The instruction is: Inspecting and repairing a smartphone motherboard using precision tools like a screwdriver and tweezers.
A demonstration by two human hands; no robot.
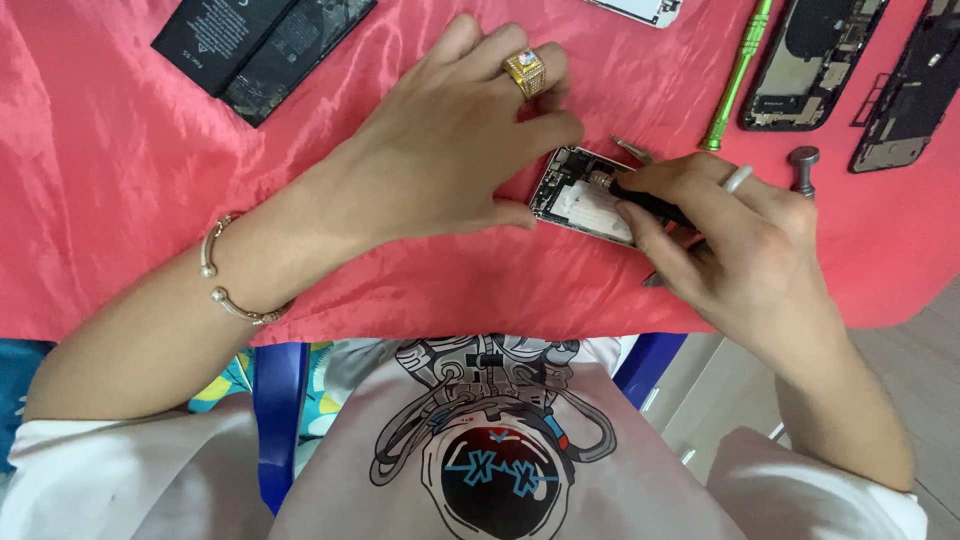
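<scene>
While the opened phone body (585, 195) lies on the red cloth (130, 170) over the surface, close to the near edge, the left hand (455, 135) rests on its left end, fingers curled together and pressing down to steady it; a gold ring (526, 71) sits on one finger and a bangle (228, 290) on the wrist. From the phone body's right side comes the right hand (735, 235), pinched around a dark-handled screwdriver (645, 200) whose tip is down among the parts near the phone body's far edge. By the look of it, the step in hand is working a small screw inside the casing. Whether the tip sits in a screw head is too small to tell. Any next move calls for a steady press from the left hand, a plumb tool and light turns, since a slip could scratch the board or flick a screw into the cloth.

Beyond the phone body to the right lie a green-handled screwdriver (737, 75), two more stripped phone frames (810, 60) (915, 85) and a small grey knob-like piece (803, 160). Beyond it to the far left lie two flat black batteries (265, 40). No tray or dish for loose parts shows; the casing itself is the only holder, with a white sheet and a metal bracket inside.
</scene>
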